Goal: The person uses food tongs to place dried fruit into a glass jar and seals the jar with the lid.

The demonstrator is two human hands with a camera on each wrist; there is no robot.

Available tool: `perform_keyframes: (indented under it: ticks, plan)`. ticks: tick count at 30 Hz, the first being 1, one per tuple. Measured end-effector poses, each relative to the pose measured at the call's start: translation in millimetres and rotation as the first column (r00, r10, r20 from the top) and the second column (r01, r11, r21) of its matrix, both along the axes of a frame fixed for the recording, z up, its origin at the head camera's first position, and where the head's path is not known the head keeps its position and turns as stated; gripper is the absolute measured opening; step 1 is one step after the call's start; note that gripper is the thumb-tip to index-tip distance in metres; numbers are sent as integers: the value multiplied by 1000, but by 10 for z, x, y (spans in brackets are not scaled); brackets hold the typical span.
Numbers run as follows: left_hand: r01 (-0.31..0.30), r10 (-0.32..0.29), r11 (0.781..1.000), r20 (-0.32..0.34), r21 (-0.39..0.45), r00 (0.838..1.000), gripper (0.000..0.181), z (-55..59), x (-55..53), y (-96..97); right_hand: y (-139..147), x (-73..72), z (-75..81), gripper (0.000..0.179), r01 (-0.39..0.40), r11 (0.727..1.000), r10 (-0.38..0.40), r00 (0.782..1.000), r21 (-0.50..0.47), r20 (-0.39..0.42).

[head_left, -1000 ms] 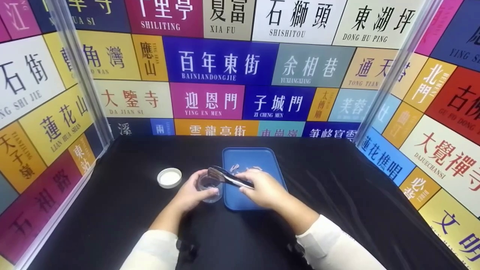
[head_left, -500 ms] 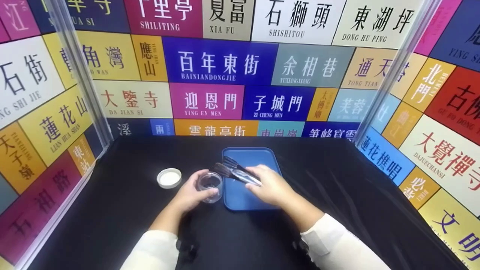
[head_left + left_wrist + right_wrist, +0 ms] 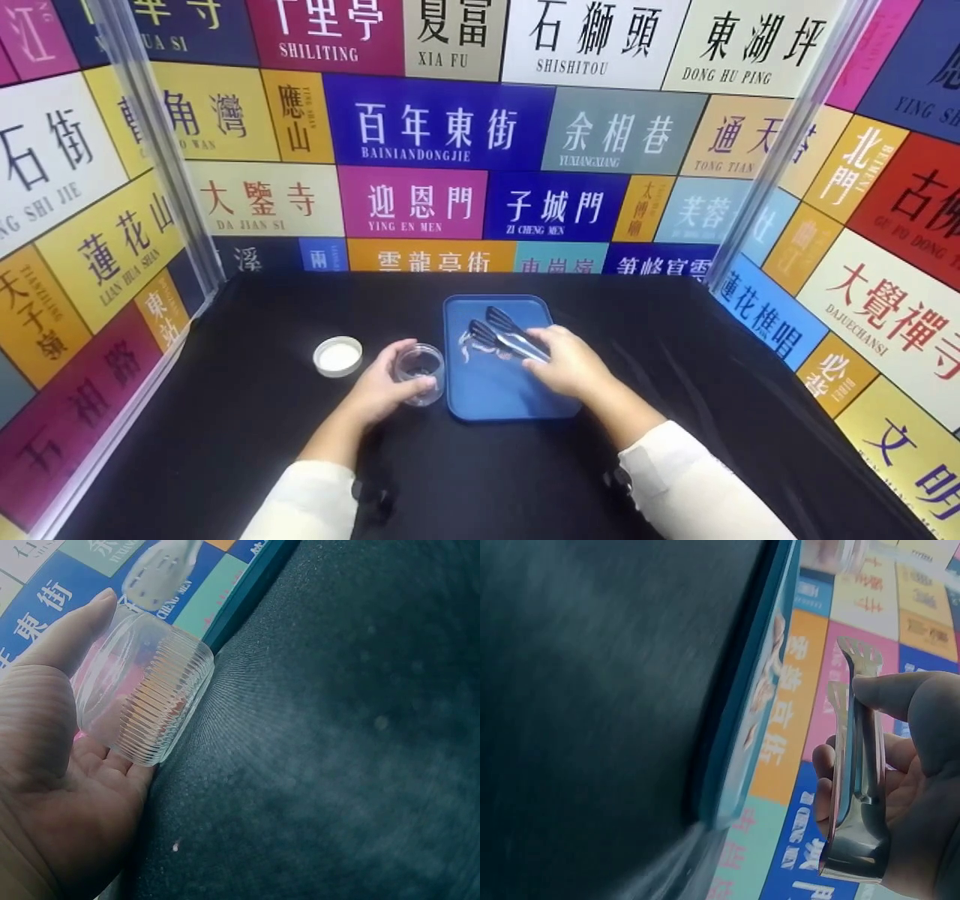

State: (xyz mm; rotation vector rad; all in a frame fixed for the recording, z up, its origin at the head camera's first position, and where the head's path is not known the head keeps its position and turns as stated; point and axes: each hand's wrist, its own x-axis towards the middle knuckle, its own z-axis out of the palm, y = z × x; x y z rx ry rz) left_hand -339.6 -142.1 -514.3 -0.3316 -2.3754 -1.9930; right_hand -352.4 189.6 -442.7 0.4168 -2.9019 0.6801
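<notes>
My left hand [image 3: 381, 384] holds a clear ribbed jar [image 3: 420, 361] upright on the black table, thumb on the near side. The jar's mouth is uncovered; a small reddish bit shows through its wall [image 3: 169, 701] in the left wrist view. My right hand [image 3: 576, 366] grips metal tongs [image 3: 864, 765] with slotted ends. Those ends are spread apart above the blue tray [image 3: 487, 401], with nothing visible between them. Small pale pinkish pieces [image 3: 466, 351] lie on the tray, partly hidden under the tongs; their kind is unclear.
A white round lid [image 3: 337, 356] lies left of the jar. Black cloth [image 3: 285, 435] covers the table. Panels with printed signs [image 3: 442, 124] stand at the back and both sides. A tiny pale speck [image 3: 176, 847] lies on the cloth near my left hand.
My right hand has carried the tongs from above the jar rightward over the tray, and their ends have spread. The left hand and jar have stayed in place.
</notes>
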Motion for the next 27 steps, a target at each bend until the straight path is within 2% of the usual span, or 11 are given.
perform_keyframes:
  ticks: [6,18,27]
  plan:
    - [-3,3,1000,3,5,1000,83,2,0,0,181,-110,-88,59,50,999,-50,999,9,16]
    - [-10,9,1000,20,13,1000,84,7,9,0,370,-227,-202,60,106,994,-108,991,22,80]
    - [-20,20,1000,7,-23,1000,82,22,14,-4,454,-297,-269,57,113,993,-116,988,38,99]
